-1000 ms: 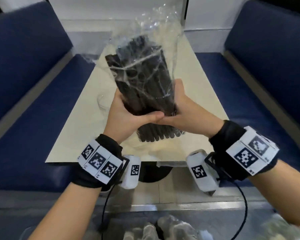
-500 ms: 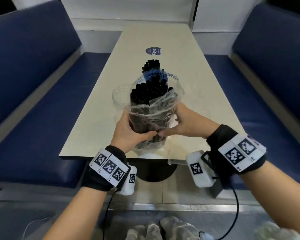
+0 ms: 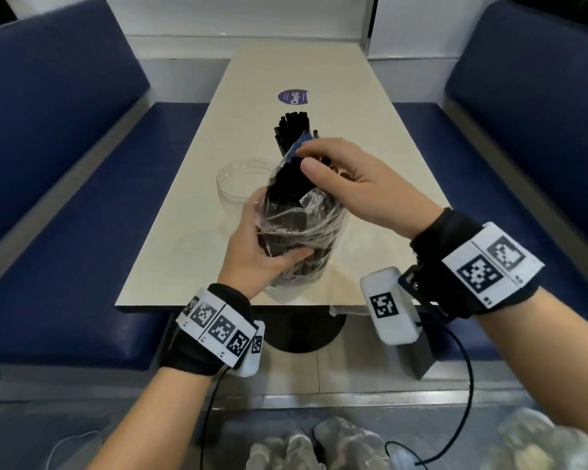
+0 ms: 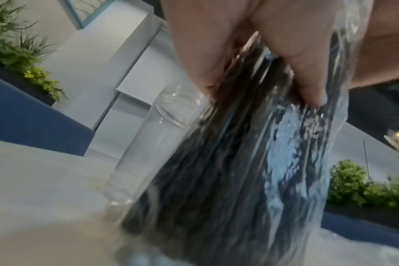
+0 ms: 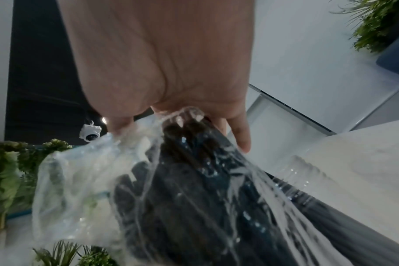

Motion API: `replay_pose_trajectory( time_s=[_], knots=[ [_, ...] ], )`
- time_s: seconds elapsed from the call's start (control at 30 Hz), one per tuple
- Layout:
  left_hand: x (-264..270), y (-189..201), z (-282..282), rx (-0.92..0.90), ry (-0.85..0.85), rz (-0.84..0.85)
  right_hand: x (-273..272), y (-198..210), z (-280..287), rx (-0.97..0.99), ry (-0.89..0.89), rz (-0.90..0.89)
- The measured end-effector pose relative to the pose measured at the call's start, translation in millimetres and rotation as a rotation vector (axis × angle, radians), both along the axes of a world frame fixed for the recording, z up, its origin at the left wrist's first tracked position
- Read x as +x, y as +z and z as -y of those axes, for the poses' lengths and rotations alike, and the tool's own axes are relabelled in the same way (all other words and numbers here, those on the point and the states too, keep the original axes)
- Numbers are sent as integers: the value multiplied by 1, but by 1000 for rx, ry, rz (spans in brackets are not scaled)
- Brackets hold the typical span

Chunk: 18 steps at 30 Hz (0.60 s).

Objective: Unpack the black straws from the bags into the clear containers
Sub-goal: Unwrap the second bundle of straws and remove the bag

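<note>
A clear plastic bag of black straws stands upright near the table's front edge; whether its base sits inside a clear container I cannot tell. My left hand grips the bag around its middle, seen close in the left wrist view as fingers on the bag. My right hand is on top, thumb and fingers pinching the straw tops and bunched plastic. An empty clear container stands just behind and left. Further back, more black straws stand upright.
The beige table carries a round purple sticker at its far end. Blue benches flank it on both sides. Crumpled clear bags lie below, near my lap. A cable hangs from each wrist.
The bag was held up and tilted, then came down upright onto the table. My right hand moved from the bag's side to its top; the left hand kept its grip.
</note>
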State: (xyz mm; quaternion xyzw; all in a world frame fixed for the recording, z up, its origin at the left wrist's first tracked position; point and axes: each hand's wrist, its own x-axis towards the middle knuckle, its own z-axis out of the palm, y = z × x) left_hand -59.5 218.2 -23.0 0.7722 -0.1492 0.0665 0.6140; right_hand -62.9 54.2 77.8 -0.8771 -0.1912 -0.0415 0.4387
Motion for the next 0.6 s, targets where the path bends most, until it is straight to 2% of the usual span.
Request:
replay_pose_trajectory(
  time_s=[0.1, 0.27, 0.43, 0.6],
  knots=[
    [-7, 13, 0, -35, -32, 154, 1, -5, -2, 46, -57, -52],
    [-10, 26, 2, -11, -23, 359, 2, -2, -6, 279, -57, -247],
    [-8, 24, 0, 37, 36, 346, -1, 3, -8, 341, -14, -340],
    [-11, 31, -1, 5, 32, 318, -2, 7, -15, 377, -23, -337]
  ],
)
